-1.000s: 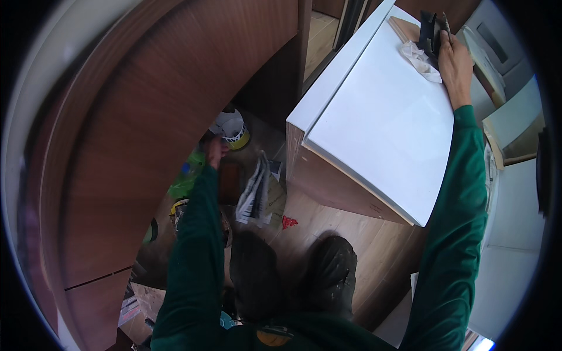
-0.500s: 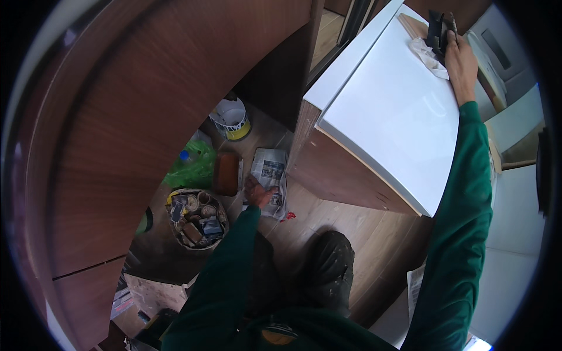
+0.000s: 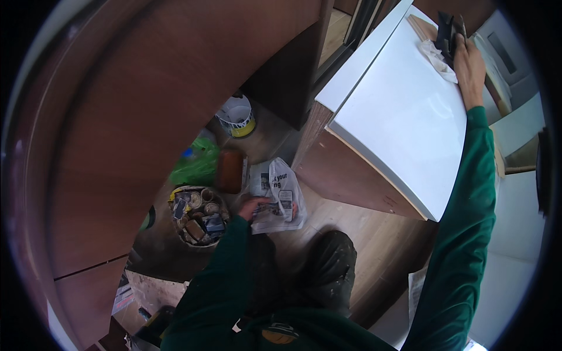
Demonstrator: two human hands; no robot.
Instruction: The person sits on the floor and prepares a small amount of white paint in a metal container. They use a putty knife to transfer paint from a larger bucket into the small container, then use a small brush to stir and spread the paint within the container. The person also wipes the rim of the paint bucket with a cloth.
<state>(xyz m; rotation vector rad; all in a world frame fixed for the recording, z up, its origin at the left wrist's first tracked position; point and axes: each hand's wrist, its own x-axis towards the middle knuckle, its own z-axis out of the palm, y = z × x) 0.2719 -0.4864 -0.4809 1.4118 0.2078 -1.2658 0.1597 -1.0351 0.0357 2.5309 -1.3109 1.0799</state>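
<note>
My left hand [image 3: 253,206] grips a folded newspaper [image 3: 278,193] low over the floor, its fingers partly hidden by the pages. Up at the right, my right hand [image 3: 468,67] is closed on dark, thin tool-like pieces [image 3: 446,32] at the far end of a glossy white cabinet top [image 3: 395,117]. Beside that hand lie a crumpled white cloth [image 3: 436,61] and a pale wooden strip [image 3: 421,26]. Left of the newspaper are a reddish-brown oblong object [image 3: 230,169] and a round tub [image 3: 199,216] full of small tins and tools.
A curved brown wood panel [image 3: 134,105] fills the left. A white bucket with a yellow band [image 3: 237,120] and a green plastic bag [image 3: 193,164] sit beyond the tub. My dark trousered knees are below, above wood-look flooring [image 3: 380,245]. Pale panels [image 3: 518,216] line the right.
My left hand came down and right from near the bucket onto the newspaper, which has shifted and now shows another face. My right hand stays on the dark pieces as the view shifts slightly.
</note>
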